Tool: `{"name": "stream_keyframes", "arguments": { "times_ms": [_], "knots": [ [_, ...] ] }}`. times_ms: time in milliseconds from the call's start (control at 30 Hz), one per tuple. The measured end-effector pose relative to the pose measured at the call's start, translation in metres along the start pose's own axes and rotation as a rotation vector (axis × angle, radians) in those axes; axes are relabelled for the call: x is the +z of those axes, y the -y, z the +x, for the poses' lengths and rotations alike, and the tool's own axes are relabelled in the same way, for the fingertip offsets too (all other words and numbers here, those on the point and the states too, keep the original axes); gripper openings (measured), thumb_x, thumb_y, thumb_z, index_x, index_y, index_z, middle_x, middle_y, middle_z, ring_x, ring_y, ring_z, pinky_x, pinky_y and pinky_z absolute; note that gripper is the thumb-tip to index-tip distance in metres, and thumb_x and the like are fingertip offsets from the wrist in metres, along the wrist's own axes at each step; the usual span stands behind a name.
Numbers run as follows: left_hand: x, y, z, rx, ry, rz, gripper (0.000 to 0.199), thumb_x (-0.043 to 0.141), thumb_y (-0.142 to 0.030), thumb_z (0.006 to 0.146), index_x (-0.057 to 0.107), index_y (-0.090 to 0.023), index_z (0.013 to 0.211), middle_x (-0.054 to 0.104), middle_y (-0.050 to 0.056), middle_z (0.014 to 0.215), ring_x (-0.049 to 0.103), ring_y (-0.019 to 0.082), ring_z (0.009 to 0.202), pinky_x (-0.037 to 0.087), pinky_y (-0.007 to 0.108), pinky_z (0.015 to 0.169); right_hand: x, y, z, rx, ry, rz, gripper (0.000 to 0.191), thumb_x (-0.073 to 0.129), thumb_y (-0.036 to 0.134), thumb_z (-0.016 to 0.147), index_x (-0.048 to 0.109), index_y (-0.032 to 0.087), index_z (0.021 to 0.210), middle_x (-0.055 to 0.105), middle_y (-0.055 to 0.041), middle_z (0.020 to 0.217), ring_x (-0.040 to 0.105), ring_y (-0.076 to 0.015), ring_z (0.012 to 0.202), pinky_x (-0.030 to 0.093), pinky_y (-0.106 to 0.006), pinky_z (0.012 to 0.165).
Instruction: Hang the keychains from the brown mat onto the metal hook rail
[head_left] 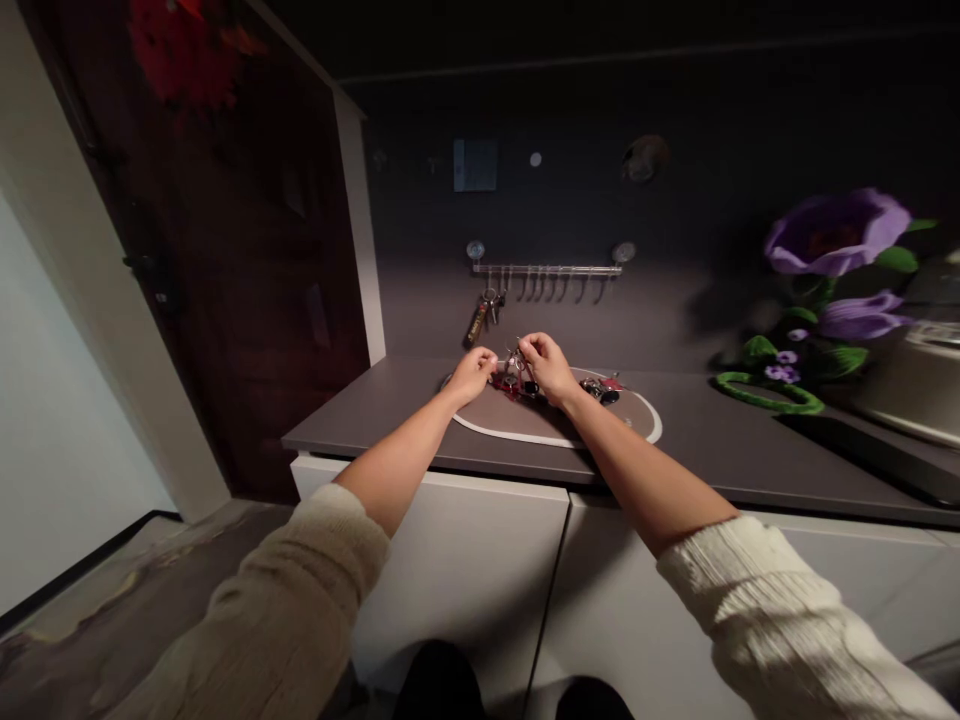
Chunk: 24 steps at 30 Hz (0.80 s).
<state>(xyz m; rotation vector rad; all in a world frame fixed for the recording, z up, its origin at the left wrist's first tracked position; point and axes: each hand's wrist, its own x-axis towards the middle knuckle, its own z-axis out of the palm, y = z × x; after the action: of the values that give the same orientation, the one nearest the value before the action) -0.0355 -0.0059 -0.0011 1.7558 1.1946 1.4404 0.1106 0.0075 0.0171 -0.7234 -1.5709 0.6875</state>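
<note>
Both hands are raised just over an oval mat (517,437) with a white rim on the grey counter. My left hand (474,374) is closed in a pinch at the left side of a small bunch of metal rings and keys (514,366). Pinched on the upper right of that bunch is my right hand (547,366). Red and black pieces hang or lie just below the fingers; which, I cannot tell. Another pile of keys (600,390) with a red piece lies on the mat's right part.
A hook rail (555,270) is on the dark wall, with a key bunch (478,320) hanging at its left end. Purple flowers (840,235) and a metallic pot (919,380) stand right. A dark door (247,260) is at left.
</note>
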Motion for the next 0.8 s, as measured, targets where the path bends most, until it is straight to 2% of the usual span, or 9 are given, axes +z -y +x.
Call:
{"name": "stream_keyframes", "arguments": {
  "times_ms": [133,300,500,800],
  "knots": [
    [0.000,0.003,-0.001,0.126,-0.026,0.239,0.015,0.041,-0.022,0.082,0.053,-0.015,0.077,0.056,-0.001,0.066,0.048,0.008,0.058,0.038,0.021,0.061,0.000,0.002,0.006,-0.014,-0.051,0.069,0.026,0.055,0.042,0.071,0.046,0.018,0.074,0.043,0.0047,0.063,0.038,-0.0073,0.057,0.033,-0.021,0.057],
    [0.001,0.006,0.000,0.192,-0.040,0.406,0.017,0.041,-0.022,0.082,0.056,-0.016,0.080,0.059,0.002,0.073,0.052,0.011,0.067,0.039,0.023,0.066,-0.003,0.009,0.019,0.034,-0.082,0.118,0.028,0.057,0.042,0.068,0.046,0.017,0.073,0.043,0.0057,0.059,0.039,-0.0064,0.054,0.032,-0.020,0.053],
    [0.004,0.009,0.002,0.212,-0.053,0.448,0.018,0.039,-0.021,0.082,0.057,-0.015,0.080,0.060,0.004,0.077,0.052,0.012,0.072,0.039,0.024,0.070,-0.005,0.009,0.040,0.083,-0.127,0.163,0.032,0.061,0.044,0.064,0.046,0.017,0.073,0.044,0.0066,0.057,0.042,-0.0061,0.052,0.034,-0.020,0.051],
    [0.006,0.008,0.003,0.201,-0.058,0.444,0.018,0.039,-0.020,0.082,0.057,-0.016,0.079,0.060,0.003,0.076,0.052,0.012,0.072,0.039,0.024,0.070,0.003,0.020,0.070,0.103,-0.071,0.282,0.032,0.064,0.042,0.063,0.043,0.017,0.064,0.040,0.0078,0.049,0.047,-0.0075,0.048,0.042,-0.023,0.053]
  ]
}}
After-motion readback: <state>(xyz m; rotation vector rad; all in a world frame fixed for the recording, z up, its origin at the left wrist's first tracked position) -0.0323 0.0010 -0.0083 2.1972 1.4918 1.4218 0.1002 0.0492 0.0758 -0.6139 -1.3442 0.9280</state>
